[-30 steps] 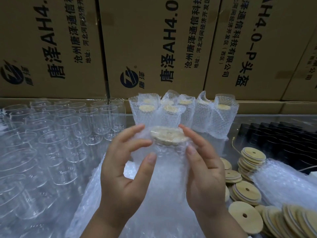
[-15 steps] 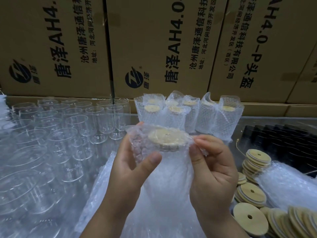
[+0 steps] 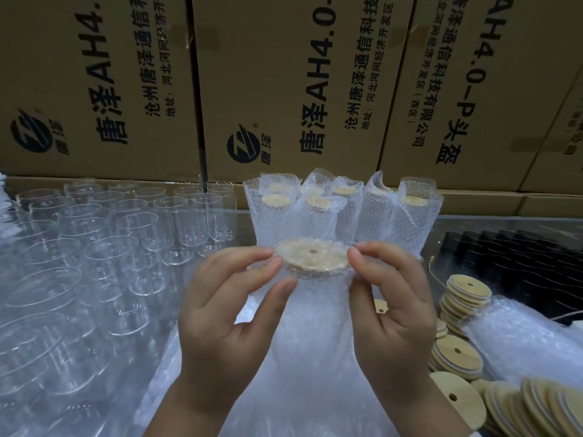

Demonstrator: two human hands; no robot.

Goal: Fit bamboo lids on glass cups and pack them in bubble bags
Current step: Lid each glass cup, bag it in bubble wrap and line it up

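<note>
A glass cup with a bamboo lid (image 3: 312,257) stands upright in a bubble bag (image 3: 310,329) at the centre. My left hand (image 3: 230,320) pinches the bag's top edge beside the lid on the left. On the right, my right hand (image 3: 391,310) pinches the bag at the lid's rim. The bag film lies folded over the lid, whose centre hole shows through. Behind it stand several packed cups (image 3: 340,209) in bubble bags.
Several bare glass cups (image 3: 104,247) crowd the left side. Loose bamboo lids (image 3: 467,291) lie stacked at the right, beside a roll of bubble bags (image 3: 530,342). Printed cardboard boxes (image 3: 284,83) wall off the back. A dark tray (image 3: 517,247) sits at the far right.
Both hands have pulled the bag's open top down flat over the lid; the loose flap on the left is gone. The view has shifted slightly.
</note>
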